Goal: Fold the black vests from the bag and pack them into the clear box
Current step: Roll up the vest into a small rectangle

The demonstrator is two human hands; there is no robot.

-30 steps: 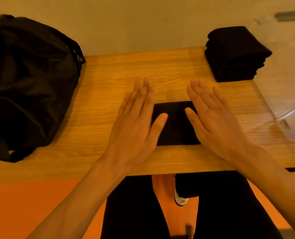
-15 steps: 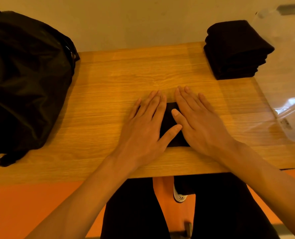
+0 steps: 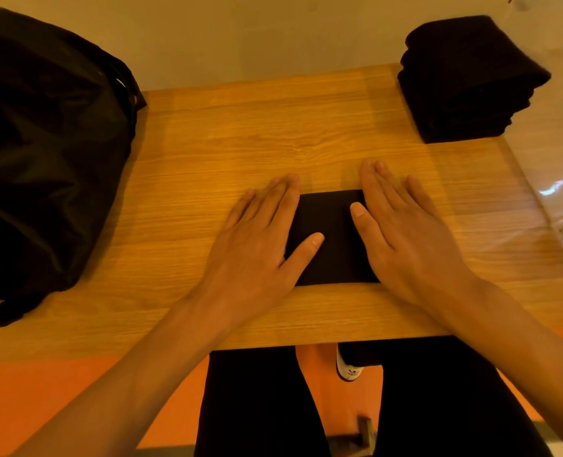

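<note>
Folded black fabric vest (image 3: 331, 239) lies on the light wooden table (image 3: 240, 133), left hand (image 3: 257, 245) and right hand (image 3: 405, 235) both flat and ungripping on its ends, evidently pressing the creases firm.

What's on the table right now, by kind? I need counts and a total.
black bag: 1
folded vest, pressed flat under the left hand and right hand: 1
stack of folded vests: 1 (layers too dark to count)
clear box: 1
Total: 4
</note>
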